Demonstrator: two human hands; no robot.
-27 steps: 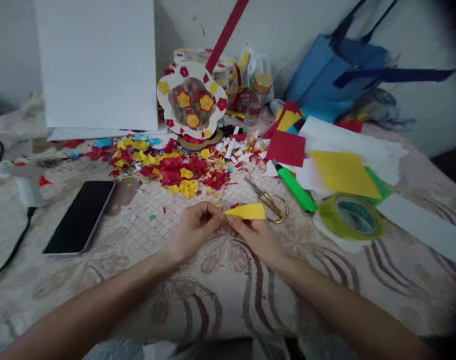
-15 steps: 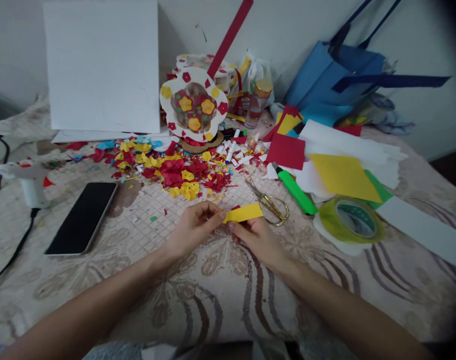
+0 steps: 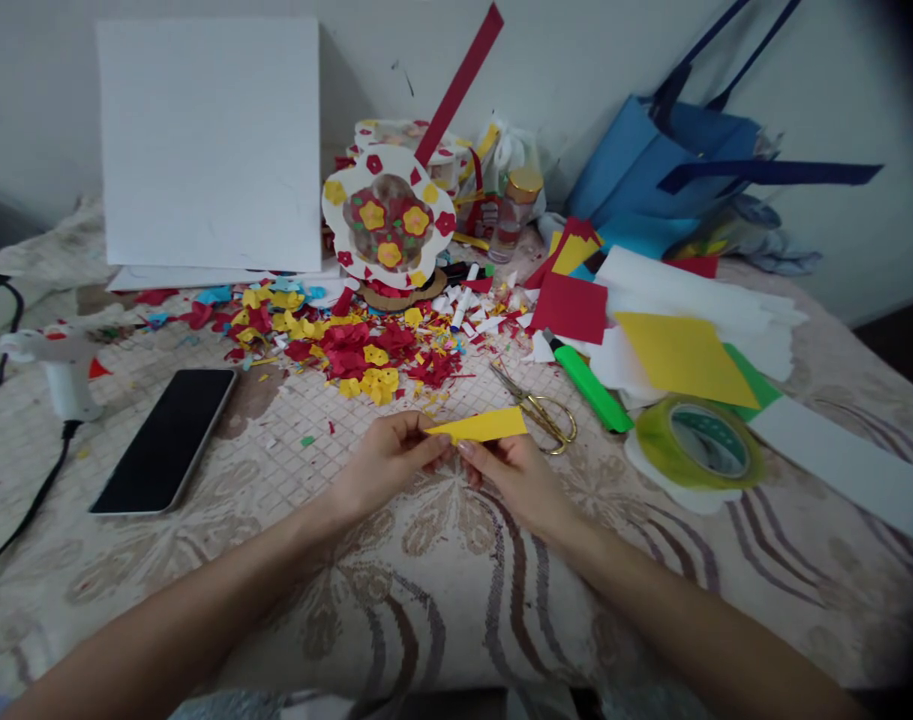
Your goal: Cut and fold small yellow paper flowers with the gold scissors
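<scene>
Between my hands is a small strip of yellow paper (image 3: 490, 425), held just above the patterned tablecloth (image 3: 456, 600). My left hand (image 3: 388, 455) is closed, its thumb and fingers pinching the strip's left end. My right hand (image 3: 512, 470) grips the strip from below, thumb in front and fingers behind it. The fingers on the far side are partly hidden by the paper. Gold-handled scissors (image 3: 538, 410) lie just beyond my right hand, beside a green box cutter (image 3: 587, 385). Cut red and yellow paper flowers (image 3: 351, 350) are heaped beyond my left hand.
On the left are a phone (image 3: 163, 440) and a white glue gun (image 3: 70, 375) with its cord. A tape roll (image 3: 700, 440), yellow paper (image 3: 685, 355) and red paper (image 3: 568, 307) lie right. Behind stand a white board (image 3: 212, 145), a flower-shaped craft (image 3: 388, 215) and a blue bag (image 3: 666, 150).
The yellow strip now shows more of its left end, tapering between my fingers. The red bit seen behind it is out of sight. Both hands stay in nearly the same place.
</scene>
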